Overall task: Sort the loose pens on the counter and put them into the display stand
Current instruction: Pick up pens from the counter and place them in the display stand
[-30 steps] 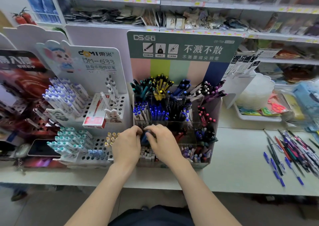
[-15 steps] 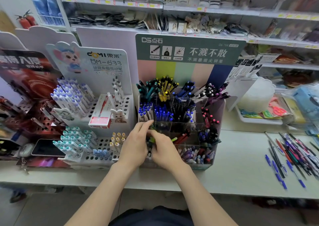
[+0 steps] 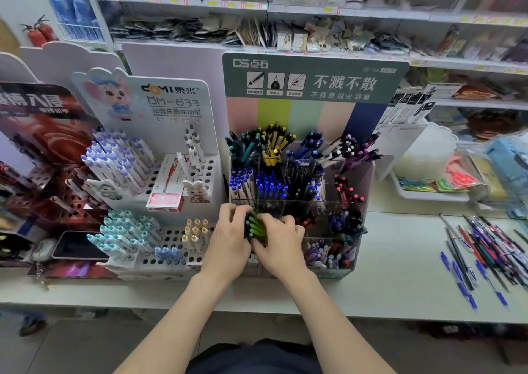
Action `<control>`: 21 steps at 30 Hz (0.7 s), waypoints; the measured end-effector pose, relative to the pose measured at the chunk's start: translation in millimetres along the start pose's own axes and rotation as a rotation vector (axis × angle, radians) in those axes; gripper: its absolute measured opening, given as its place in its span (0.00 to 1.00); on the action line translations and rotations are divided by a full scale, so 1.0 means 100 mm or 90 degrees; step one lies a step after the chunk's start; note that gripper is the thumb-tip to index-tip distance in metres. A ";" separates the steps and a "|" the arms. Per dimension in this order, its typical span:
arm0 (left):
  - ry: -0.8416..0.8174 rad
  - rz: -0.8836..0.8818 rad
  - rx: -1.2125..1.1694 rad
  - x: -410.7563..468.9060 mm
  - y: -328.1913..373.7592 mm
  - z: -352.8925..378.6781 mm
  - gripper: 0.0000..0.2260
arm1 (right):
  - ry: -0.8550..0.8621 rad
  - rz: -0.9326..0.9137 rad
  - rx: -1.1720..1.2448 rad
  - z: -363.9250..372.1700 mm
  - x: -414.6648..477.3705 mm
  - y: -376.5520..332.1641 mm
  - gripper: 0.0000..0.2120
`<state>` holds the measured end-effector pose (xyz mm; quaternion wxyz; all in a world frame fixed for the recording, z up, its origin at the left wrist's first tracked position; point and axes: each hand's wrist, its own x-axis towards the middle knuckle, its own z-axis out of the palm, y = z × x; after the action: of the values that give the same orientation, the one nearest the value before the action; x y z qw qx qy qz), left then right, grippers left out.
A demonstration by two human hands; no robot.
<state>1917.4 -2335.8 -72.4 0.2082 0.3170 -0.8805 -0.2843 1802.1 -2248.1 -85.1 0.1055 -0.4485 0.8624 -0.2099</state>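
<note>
A clear tiered display stand [image 3: 363,190] with a green header stands on the white counter [image 3: 394,276], its compartments full of pens. Both hands meet at its lower left compartment. My left hand [image 3: 228,242] and my right hand [image 3: 281,243] together grip a bunch of green-tipped black pens [image 3: 255,226], held upright over that compartment. Several loose pens [image 3: 485,253], blue, black, red and purple, lie spread on the counter at the far right, well away from both hands.
A white Domi pen stand [image 3: 171,190] with a red box [image 3: 165,190] stands left of the display. A phone [image 3: 77,245] lies at the lower left. A white tray [image 3: 428,193] sits behind right. Shelves of goods fill the back.
The bunch of green-tipped pens, hidden under my hands a second ago, now shows between them. Both hands stay at the lower left compartment; the camera has tilted slightly.
</note>
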 end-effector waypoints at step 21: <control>-0.132 0.046 -0.218 0.29 1.26 0.62 0.08 | 0.139 0.268 0.390 -1.16 -0.53 1.28 0.11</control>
<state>1807.5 -2251.7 -33.7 0.1772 0.2141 -0.8467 -0.4536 1696.4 -2108.0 -40.9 0.1827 -0.1843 0.8391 -0.4781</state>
